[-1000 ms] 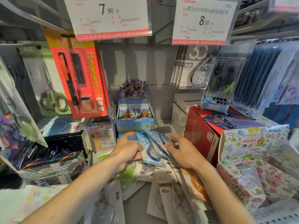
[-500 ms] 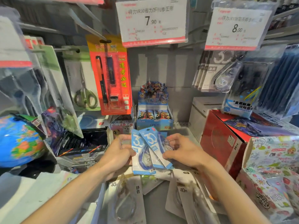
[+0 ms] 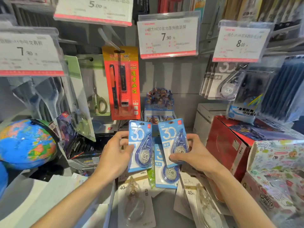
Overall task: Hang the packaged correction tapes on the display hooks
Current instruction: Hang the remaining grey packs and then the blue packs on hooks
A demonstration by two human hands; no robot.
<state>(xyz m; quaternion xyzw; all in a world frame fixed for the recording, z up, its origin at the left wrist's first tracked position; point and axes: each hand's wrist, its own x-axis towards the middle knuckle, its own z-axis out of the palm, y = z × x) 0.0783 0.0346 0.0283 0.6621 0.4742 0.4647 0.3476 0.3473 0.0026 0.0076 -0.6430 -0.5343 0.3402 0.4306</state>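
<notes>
Correction tapes in blue packs are up in front of me: my left hand (image 3: 115, 152) pinches one pack (image 3: 139, 145) by its edge, my right hand (image 3: 195, 155) grips another (image 3: 172, 140), with a third pack (image 3: 166, 175) hanging behind it. I judge I'm at the sorting step; next I must line a hang-hole up with the hook under the 7.90 tag (image 3: 167, 37).

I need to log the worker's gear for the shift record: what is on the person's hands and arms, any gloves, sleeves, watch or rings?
Nothing that shows. The left hand and right hand are bare, without gloves, and no ring is visible on the fingers in view. Both forearms are uncovered down to the bottom edge of the picture: no sleeve, watch or wristband appears.
</notes>
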